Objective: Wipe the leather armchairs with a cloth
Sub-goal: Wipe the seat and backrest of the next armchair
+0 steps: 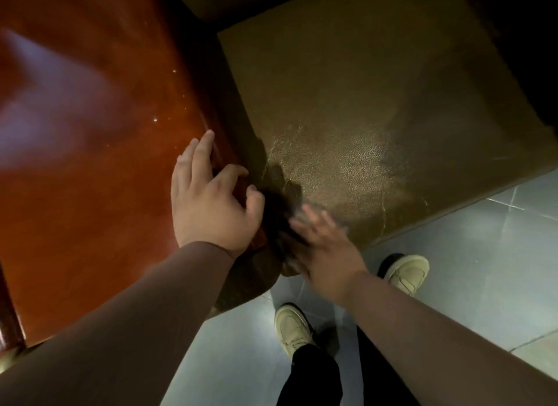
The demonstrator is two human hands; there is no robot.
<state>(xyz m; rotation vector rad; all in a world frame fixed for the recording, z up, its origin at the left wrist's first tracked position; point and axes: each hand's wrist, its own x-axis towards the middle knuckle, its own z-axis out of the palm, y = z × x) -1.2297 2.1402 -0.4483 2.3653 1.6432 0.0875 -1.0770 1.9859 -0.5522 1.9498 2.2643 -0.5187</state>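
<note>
— Hands first: where are they?
— Left hand (211,200) rests, fingers spread and relaxed, on the glossy reddish-brown armrest (99,151). Right hand (326,248), blurred, lies flat at five o'clock of it.
— And the cloth?
— Dark crumpled cloth (280,212) between both hands, on the olive-brown leather seat cushion (377,103)'s front corner.

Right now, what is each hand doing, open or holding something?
Left hand: open, fingers spread, resting on the armrest.
Right hand: blurred, fingers look straight, against the dark cloth; grip cannot be told.

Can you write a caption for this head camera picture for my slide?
Left hand rests on the brown armrest; blurred right hand wipes the seat cushion.
</note>
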